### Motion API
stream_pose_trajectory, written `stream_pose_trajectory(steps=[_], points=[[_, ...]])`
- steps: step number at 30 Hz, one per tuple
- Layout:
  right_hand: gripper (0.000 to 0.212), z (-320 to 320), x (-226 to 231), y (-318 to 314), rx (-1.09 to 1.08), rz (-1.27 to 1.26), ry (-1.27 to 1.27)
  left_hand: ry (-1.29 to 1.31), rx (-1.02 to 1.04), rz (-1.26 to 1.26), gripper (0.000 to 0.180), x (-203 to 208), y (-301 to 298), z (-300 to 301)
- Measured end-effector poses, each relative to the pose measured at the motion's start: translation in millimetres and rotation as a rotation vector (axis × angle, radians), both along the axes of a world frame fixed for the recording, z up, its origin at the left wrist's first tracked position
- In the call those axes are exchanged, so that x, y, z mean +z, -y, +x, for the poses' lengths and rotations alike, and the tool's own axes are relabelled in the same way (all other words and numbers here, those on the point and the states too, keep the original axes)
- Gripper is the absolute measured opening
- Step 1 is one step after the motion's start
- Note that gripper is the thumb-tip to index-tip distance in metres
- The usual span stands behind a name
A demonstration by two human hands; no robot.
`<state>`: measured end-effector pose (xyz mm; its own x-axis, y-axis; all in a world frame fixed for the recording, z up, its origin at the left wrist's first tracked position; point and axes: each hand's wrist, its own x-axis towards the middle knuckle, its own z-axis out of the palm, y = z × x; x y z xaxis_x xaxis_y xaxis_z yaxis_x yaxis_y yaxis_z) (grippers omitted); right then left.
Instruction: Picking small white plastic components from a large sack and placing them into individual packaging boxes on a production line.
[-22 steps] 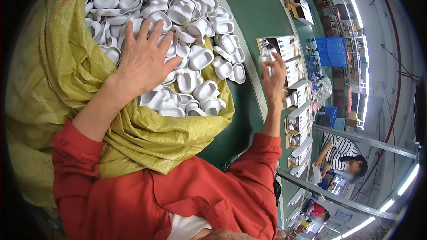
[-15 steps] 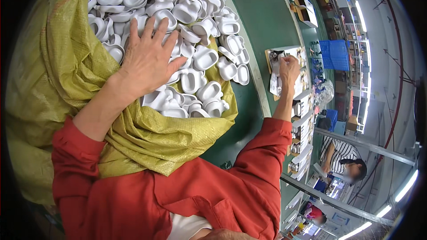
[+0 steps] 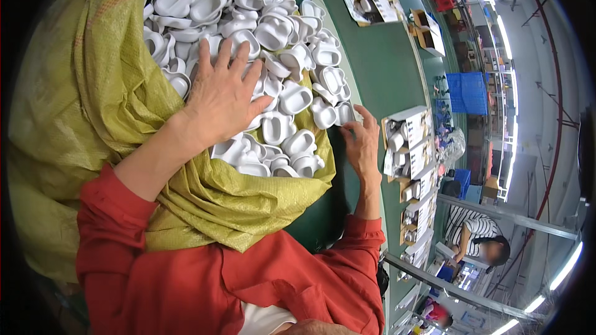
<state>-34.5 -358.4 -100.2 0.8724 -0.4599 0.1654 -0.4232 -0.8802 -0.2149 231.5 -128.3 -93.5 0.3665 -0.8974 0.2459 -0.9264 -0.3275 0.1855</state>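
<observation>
My left hand [image 3: 226,96] lies with fingers spread on a heap of white plastic parts [image 3: 273,31], each a small rounded shell with an oval hollow. The heap fills the mouth of a yellow woven sack [image 3: 248,205], whose folded rim lies beneath my left forearm. At the heap's right edge, my right hand [image 3: 362,142] has its thumb and fingers apart, with the tips close to a white part [image 3: 343,113]. Whether they touch it I cannot tell. Nothing shows in its grasp.
Beyond the sack runs a green conveyor belt [image 3: 372,56]. Several open printed boxes [image 3: 406,127] with white parts inside stand along it. An open carton [image 3: 427,32] and a blue crate [image 3: 467,93] are on the far side. A person in a striped shirt [image 3: 469,226] works further along.
My right hand has left the box on the belt and come back left to the heap's edge. The boxes have shifted toward the bottom of the view. My left hand stays on the heap.
</observation>
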Motion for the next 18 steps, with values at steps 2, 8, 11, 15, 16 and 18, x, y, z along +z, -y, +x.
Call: stream_pose_trajectory(steps=[2,8,11,15,16,18], points=[[0.01,10,0,21,-0.058,-0.019,0.084,0.001,0.006,-0.009,0.061,-2,1,-1],[0.012,92,4,116,-0.12,-0.255,0.194,-0.036,0.022,-0.002,0.063,-2,-1,0],[0.014,127,1,166,-0.138,-0.267,0.172,-0.052,0.015,-0.021,0.063,1,-2,1],[0.022,130,2,222,-0.264,-0.439,0.084,-0.091,0.023,-0.006,0.065,6,4,0],[0.024,131,0,226,-0.412,-0.459,0.034,-0.083,0.027,-0.008,0.065,5,4,0],[0.027,125,-5,228,-0.62,-0.775,0.046,-0.079,0.023,-0.01,0.065,3,3,0]])
